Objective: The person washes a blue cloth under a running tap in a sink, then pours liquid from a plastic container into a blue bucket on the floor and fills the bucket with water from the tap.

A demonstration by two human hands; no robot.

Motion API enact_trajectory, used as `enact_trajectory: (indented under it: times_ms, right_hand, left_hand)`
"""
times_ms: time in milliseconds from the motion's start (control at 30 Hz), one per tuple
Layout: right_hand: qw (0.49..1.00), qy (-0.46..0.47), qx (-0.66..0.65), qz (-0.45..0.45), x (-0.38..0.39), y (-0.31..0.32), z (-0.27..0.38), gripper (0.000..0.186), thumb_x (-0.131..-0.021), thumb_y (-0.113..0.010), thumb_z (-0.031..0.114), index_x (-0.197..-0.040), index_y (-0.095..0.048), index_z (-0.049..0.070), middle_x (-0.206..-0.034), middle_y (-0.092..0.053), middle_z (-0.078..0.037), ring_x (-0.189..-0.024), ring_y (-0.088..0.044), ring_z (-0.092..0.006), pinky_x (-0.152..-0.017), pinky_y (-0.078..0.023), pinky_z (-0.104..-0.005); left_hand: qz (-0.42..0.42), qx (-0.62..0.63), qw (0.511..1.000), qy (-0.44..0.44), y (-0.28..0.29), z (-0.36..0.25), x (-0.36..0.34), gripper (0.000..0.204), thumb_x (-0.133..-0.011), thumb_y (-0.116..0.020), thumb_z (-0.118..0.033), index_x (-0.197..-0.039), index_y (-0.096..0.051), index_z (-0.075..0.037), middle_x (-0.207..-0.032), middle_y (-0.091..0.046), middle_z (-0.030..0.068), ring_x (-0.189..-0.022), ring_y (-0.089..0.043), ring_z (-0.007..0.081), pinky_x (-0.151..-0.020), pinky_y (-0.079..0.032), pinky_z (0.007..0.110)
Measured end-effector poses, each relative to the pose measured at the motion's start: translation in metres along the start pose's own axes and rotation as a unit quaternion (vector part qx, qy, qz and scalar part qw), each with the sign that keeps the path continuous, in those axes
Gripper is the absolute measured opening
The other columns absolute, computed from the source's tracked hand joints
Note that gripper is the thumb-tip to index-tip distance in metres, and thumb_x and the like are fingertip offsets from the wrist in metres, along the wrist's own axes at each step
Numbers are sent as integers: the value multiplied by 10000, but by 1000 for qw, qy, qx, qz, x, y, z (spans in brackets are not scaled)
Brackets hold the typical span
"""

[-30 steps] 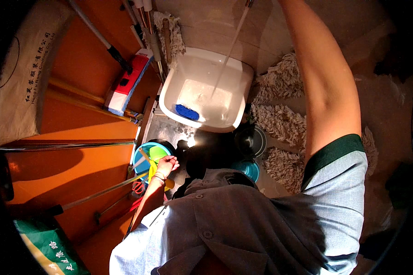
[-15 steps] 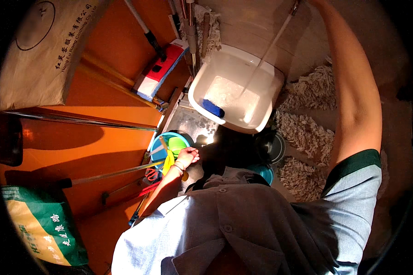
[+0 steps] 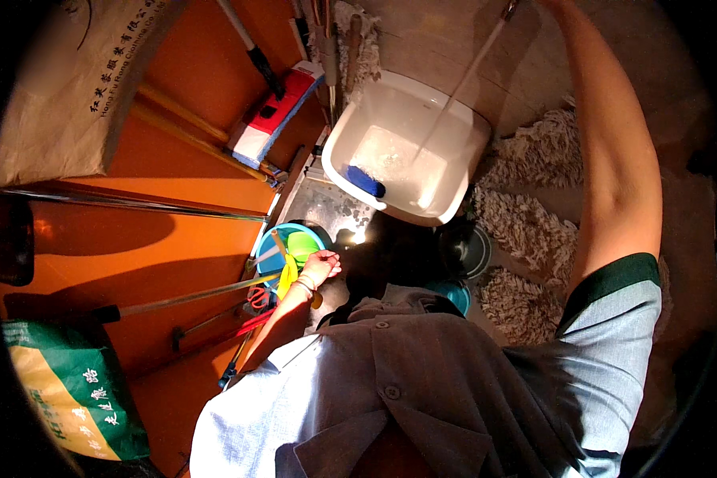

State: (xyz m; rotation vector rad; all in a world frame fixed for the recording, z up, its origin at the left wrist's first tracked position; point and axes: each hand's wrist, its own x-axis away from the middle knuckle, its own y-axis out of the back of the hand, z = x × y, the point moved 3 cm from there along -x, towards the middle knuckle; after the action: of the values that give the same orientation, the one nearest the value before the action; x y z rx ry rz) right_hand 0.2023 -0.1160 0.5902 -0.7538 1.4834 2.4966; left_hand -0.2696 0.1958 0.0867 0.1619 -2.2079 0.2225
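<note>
My left hand (image 3: 319, 268), with a bracelet at its wrist, is beside a blue bucket (image 3: 264, 237). Its fingers are loosely curled together, and I see nothing in them. A light green scoop-like item (image 3: 301, 244) and a yellow cloth or glove (image 3: 287, 277) are at the bucket, close to that hand. My right arm (image 3: 613, 151) stretches far up to the top edge, where the hand is cut off. Beside it, a thin pale stream (image 3: 468, 76) runs from a metal spout (image 3: 509, 10) into a white basin (image 3: 472, 127). Inside lies a dark blue brush or sponge (image 3: 364, 182).
A red-and-white flat mop (image 3: 278, 111) and several poles lean along the orange wall at left. String mop heads (image 3: 526, 227) lie right of the basin. A dark bucket (image 3: 468, 251) and a teal container (image 3: 456, 295) stand close to me. Scissors with red handles (image 3: 257, 298) hang at left.
The whole view has shifted slightly. Bubbling water shows more in the basin beside the blue item. My left hand's fingers have shifted a little, and my right arm keeps nearly the same reach.
</note>
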Motion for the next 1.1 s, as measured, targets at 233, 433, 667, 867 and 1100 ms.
enact_trajectory:
  times_ms: [233,433,667,867,1100]
  right_hand:
    - [998,41,27,-49,-5,-4,-2,315,-834,-566,273,-888,-622,-32,-707,-618,-147,-652,-592,-259,-608,-455,-418]
    - [1000,11,-27,0,-10,-12,-12,278,-831,-568,253,-789,-613,-19,-632,-577,-97,-595,-558,-213,-558,-438,-394]
    - [999,-11,-38,30,-6,-5,-6,257,-829,-558,242,-769,-609,-3,-635,-579,-79,-587,-556,-190,-528,-426,-376]
    - [1000,23,-5,5,-14,-9,-15,269,-825,-570,250,-758,-607,-7,-637,-578,-91,-590,-554,-196,-528,-417,-382]
    - [998,32,-48,29,-15,-10,-14,267,-830,-574,226,-761,-606,-30,-625,-566,-89,-576,-534,-193,-520,-411,-384]
  left_hand:
    - [4,17,1000,-2,3,5,-4,161,-895,-610,-119,-1027,-580,-32,-826,-640,79,-686,-655,195,-597,-540,282]
    - [-7,8,1000,5,1,2,-1,180,-891,-605,-101,-1052,-569,-30,-858,-650,93,-701,-658,198,-601,-541,285]
    - [-10,5,1000,4,-1,1,0,171,-890,-564,-37,-1055,-553,8,-892,-638,121,-719,-658,227,-626,-569,316]
    - [3,23,1000,-6,-1,5,-4,155,-879,-564,-6,-1032,-562,18,-890,-627,113,-735,-649,225,-668,-584,331]
    - [2,60,998,-21,2,12,-8,151,-868,-610,-25,-1012,-575,5,-863,-625,105,-748,-640,207,-690,-584,325]
